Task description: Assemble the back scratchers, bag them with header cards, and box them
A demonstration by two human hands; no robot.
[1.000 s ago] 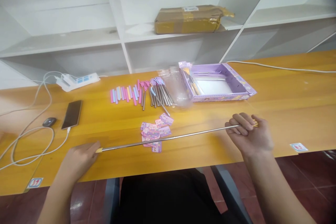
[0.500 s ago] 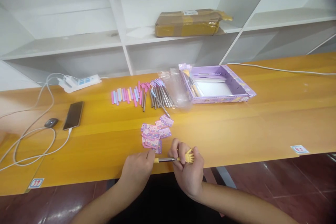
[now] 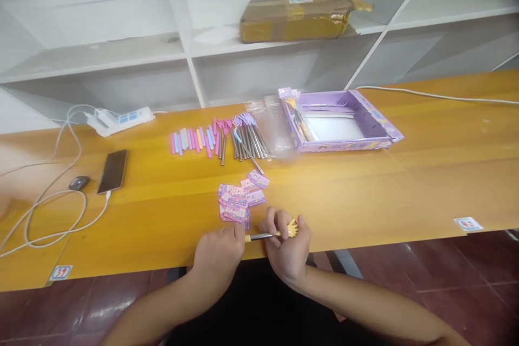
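Observation:
Both my hands hold one small telescopic back scratcher (image 3: 270, 234) with a metal shaft and a yellow claw head, collapsed short, at the table's near edge. My left hand (image 3: 219, 254) is closed round its yellow handle end. My right hand (image 3: 287, 248) is closed round the shaft by the claw head. Just beyond my hands lies a heap of small pink and purple cards (image 3: 240, 200). Farther back lie a row of pastel handle sleeves (image 3: 194, 142) and a bunch of collapsed scratchers (image 3: 245, 141).
A purple cardboard tray (image 3: 377, 119) stands at the back right, with clear plastic bags (image 3: 273, 130) beside it. A phone (image 3: 112, 171), a small black device (image 3: 79, 182), white cables and a power strip (image 3: 119, 119) lie at left. White shelves behind hold a taped parcel (image 3: 295, 16).
A second ago the scratcher was stretched long between my hands held far apart. My hands have come together and the shaft has collapsed short; since half a second ago little has moved.

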